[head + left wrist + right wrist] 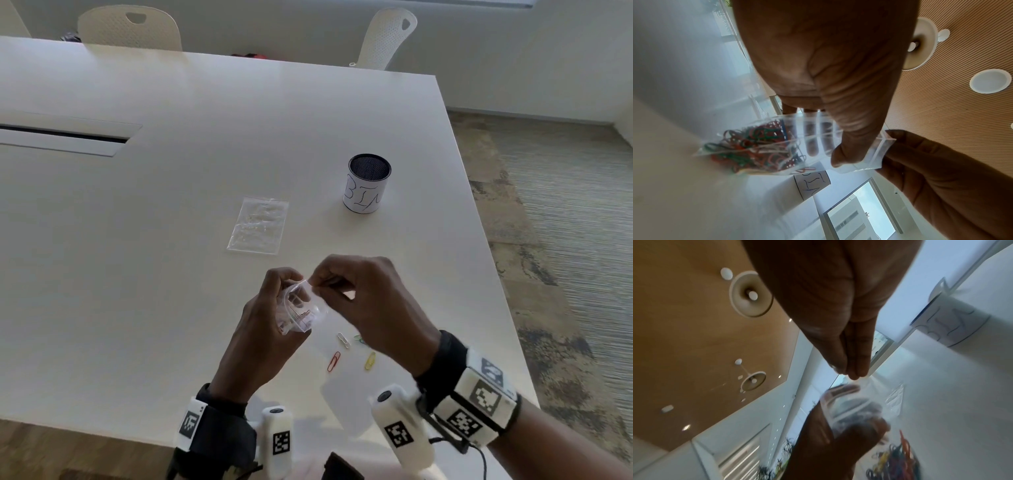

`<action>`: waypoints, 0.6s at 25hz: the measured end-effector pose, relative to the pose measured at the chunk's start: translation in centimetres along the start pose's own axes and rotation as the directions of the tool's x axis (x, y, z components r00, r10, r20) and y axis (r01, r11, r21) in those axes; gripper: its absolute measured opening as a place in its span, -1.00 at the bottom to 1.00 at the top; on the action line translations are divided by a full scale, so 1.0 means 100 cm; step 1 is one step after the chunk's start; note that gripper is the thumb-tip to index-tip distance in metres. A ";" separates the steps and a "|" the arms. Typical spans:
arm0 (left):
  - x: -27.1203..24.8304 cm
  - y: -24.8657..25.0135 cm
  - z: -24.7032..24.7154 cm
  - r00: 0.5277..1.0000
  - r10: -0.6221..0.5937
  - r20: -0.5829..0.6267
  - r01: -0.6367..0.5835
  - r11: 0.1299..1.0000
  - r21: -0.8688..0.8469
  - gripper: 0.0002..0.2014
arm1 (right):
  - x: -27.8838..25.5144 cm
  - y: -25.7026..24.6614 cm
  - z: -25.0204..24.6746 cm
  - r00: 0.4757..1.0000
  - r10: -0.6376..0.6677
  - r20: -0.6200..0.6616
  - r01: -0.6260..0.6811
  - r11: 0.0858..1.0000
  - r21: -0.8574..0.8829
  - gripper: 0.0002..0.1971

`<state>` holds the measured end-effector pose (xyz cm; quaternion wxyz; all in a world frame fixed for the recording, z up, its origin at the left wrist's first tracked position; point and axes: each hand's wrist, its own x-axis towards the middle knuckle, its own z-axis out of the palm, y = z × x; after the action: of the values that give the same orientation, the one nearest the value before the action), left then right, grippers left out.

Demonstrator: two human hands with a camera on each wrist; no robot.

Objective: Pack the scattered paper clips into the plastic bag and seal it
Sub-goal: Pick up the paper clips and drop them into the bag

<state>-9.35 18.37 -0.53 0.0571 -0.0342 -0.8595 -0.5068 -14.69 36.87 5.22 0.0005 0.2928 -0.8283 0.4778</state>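
Observation:
A small clear plastic bag (299,310) with several coloured paper clips (756,146) inside hangs just above the table. My left hand (286,294) grips it around the upper part, thumb (849,142) pressed on the near face. My right hand (317,282) pinches the bag's top edge at its right corner (887,142). In the right wrist view the right fingertips (852,369) are pressed together over the bag (849,405). Loose clips lie on the table below my right hand: white (343,340), green (359,338), red (334,361) and yellow (370,360).
A second clear bag (258,226) lies flat farther out on the white table (137,257). A mesh cup labelled BIN (368,185) stands to its right. The table's right edge (486,246) runs close by. Two chairs stand at the far side.

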 end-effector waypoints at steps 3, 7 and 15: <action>-0.001 -0.002 -0.001 1.000 0.021 -0.009 -0.022 1.000 -0.022 -0.44 | -0.008 0.021 -0.028 0.993 0.110 -0.032 -0.112 0.991 -0.079 -0.91; 0.000 -0.003 -0.001 0.999 0.040 0.012 -0.040 0.999 -0.035 -0.45 | -0.038 0.053 -0.049 0.837 0.438 0.328 -0.234 0.828 -0.510 -0.19; 0.002 -0.005 0.000 0.998 0.047 0.041 -0.046 0.999 -0.024 -0.44 | -0.058 0.068 -0.011 0.892 0.304 0.335 -0.137 0.887 -0.440 -0.74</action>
<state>-9.63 18.10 -0.90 0.0507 -0.0654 -0.8534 -0.5146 -13.47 43.06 -1.16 -0.1613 0.2782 -0.9201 0.2237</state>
